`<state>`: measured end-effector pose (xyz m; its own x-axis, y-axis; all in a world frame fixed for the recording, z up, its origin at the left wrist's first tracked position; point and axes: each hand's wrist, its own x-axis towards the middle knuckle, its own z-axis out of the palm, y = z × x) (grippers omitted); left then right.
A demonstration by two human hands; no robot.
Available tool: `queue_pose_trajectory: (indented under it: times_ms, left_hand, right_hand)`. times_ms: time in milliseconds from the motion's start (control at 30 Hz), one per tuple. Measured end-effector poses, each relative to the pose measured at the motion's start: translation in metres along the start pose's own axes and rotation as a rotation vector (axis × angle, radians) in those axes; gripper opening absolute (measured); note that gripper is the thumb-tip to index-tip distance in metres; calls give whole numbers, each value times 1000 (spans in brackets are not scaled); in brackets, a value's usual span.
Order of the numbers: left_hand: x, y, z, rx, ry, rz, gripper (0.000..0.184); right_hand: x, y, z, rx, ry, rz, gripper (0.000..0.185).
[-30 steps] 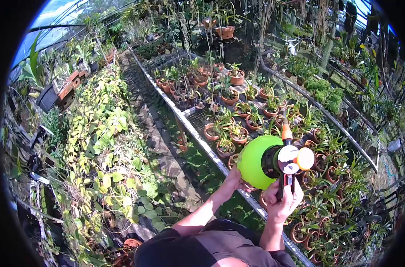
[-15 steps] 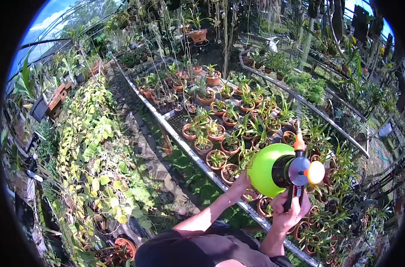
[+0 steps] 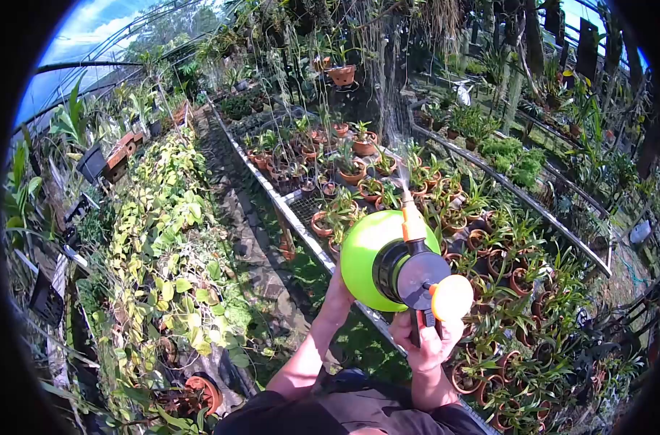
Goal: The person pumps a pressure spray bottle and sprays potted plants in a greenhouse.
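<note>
A green pressure sprayer (image 3: 362, 264) with a black collar, an orange nozzle and an orange-white pump knob is held over the bench edge. Fine mist leaves the nozzle toward the potted plants (image 3: 366, 143) behind it. My right hand (image 3: 428, 341) is closed round the sprayer's dark handle below the knob. Against the left side of the green tank rests my left hand (image 3: 337, 297), its fingers largely hidden by the tank.
A long mesh bench with a pale metal rail (image 3: 261, 177) carries several clay pots. Yellow-green leafy plants (image 3: 163, 239) grow at the left beside a stone path (image 3: 254, 254). A clay pot (image 3: 341, 75) hangs above the bench. Another railed bench stands at the right.
Both hands and the sprayer have moved left across the view after a shift right. Mist now shows clearly from the nozzle, which points up and slightly left.
</note>
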<state>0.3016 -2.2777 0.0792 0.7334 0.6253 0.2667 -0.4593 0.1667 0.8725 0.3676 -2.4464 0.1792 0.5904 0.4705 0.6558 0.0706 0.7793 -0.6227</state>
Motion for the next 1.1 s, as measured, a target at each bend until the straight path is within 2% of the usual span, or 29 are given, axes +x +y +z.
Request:
queue_pose_trajectory:
  times_ms: [100,200,333,467,633,700,767,833,933,967,1033,1100]
  left_hand:
    - [-15,-4,-9,32,47,-38,88]
    - [-35,-14,-24,15,22,-114,83]
    - [-53,-39,-51,-138,27,-317,70]
    - [-64,-79,-100,-281,56,-487,69]
    - [-74,-78,-158,-347,61,-597,67]
    - [-75,-75,-185,-376,70,-665,69]
    - [-77,-66,-208,-90,217,-765,74]
    - [-76,-49,-231,301,321,-715,72]
    - [-67,-23,-277,438,271,-595,67]
    - [-62,-7,-284,392,315,-499,62]
    - [-45,20,-296,288,414,-528,60]
    - [-26,38,-307,198,527,-519,57]
  right_hand:
    - [2,3,7,26,-9,147,42]
    - [-2,25,6,13,-8,202,52]
    - [-10,58,3,-53,-4,299,74]
    - [-13,95,9,-80,-1,372,69]
    - [-10,164,36,-165,-15,507,60]
    - [-8,200,53,-112,-25,571,39]
    - [-5,237,72,-195,-5,645,28]
    - [-3,270,85,-144,-59,753,18]
    - [-11,324,110,-401,-234,751,16]
    - [-9,334,123,-413,-283,799,15]
    - [-17,370,139,-411,-340,818,16]
    - [-16,397,156,-384,-488,737,26]
